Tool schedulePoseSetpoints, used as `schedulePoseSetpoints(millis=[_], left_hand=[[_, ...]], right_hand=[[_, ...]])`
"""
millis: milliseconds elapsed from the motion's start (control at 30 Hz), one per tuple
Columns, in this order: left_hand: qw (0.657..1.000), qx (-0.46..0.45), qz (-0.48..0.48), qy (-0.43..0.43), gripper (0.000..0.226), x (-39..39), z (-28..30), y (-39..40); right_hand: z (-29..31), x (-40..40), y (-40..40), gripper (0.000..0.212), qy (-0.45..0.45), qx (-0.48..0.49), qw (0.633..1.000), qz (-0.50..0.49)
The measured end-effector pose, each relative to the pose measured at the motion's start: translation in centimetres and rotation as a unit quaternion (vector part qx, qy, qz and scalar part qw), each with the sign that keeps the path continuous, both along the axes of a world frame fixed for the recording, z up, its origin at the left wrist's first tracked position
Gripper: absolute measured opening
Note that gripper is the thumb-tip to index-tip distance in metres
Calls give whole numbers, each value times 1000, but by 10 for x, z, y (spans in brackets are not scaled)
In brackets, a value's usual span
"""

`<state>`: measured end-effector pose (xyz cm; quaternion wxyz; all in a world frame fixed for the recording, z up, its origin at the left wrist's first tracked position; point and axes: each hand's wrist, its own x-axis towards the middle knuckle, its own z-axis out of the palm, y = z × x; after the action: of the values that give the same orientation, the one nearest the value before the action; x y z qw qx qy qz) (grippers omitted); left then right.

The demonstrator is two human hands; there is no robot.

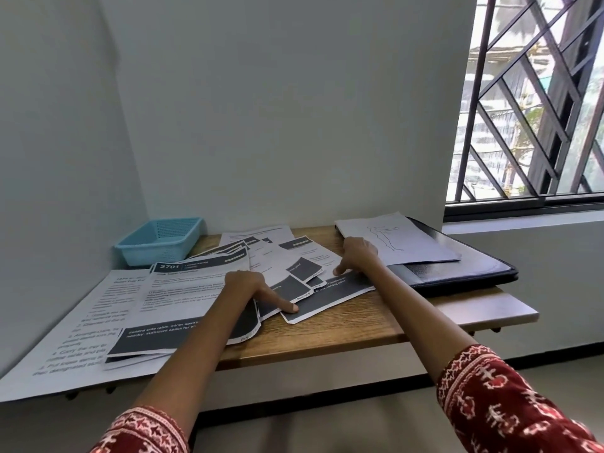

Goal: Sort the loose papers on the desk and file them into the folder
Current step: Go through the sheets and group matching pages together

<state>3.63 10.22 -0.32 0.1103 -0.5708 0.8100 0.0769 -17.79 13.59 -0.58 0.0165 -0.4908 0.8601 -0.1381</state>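
Closest to me, my red patterned sleeves (pixel 510 403) reach out over the near edge of the wooden desk (pixel 343 335), and both hands are down on the paper spread. My left hand (pixel 251 287) has its index finger stretched out, the tip pressing the corner of the dark-banded sheet (pixel 330 297) that lies nearest the desk's front; the other fingers look loosely tucked, gripping nothing that I can see. My right hand (pixel 358 256) sits on the far end of that same sheet, fingers pointing down and touching the paper, pressing rather than pinching as far as I can tell. To the left, the loose papers (pixel 183 299) lie fanned and overlapping, some hanging off the desk's left edge, so the sorting has barely started, I'd say. Further back on the right lies the black folder (pixel 470 266), flat, with a line-drawing sheet (pixel 398 240) resting on top of it; whether that one counts as filed I can't tell. A blue basket (pixel 160 240) stands in the far left corner.
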Motion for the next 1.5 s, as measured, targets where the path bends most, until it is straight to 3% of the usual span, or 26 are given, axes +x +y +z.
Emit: schedulePoseSetpoints(millis=[233, 400, 533, 667, 800, 933, 1100, 1400, 1500], left_hand=[[1000, -14, -11, 15, 102, 3, -1, 1], [998, -50, -33, 12, 90, 4, -4, 5], [991, -118, -63, 14, 73, 4, -11, 11], [982, -170, -71, 31, 63, 4, -15, 16], [982, -178, -61, 33, 61, 6, -12, 14], [977, -204, -60, 24, 63, 1, -14, 15], [960, -269, -73, 29, 65, -6, -11, 20], [951, -288, -103, -34, 31, -17, -13, 24], [952, -293, -92, -2, 29, -12, -20, 23]], right_hand=[[3, -1, 5, 44, -29, -70, 997, -6], [16, -1, 7, 6, -59, -134, 989, 20], [30, -2, 13, 15, -75, -178, 980, 41], [44, -10, 25, 22, -60, -245, 967, -26], [61, -22, 39, 31, -63, -349, 929, -105], [66, -27, 46, 39, -54, -426, 896, -117], [65, -28, 49, 39, -64, -439, 889, -114], [61, -36, 48, 37, -80, -442, 888, -101], [63, -44, 50, 36, -90, -460, 877, -107]])
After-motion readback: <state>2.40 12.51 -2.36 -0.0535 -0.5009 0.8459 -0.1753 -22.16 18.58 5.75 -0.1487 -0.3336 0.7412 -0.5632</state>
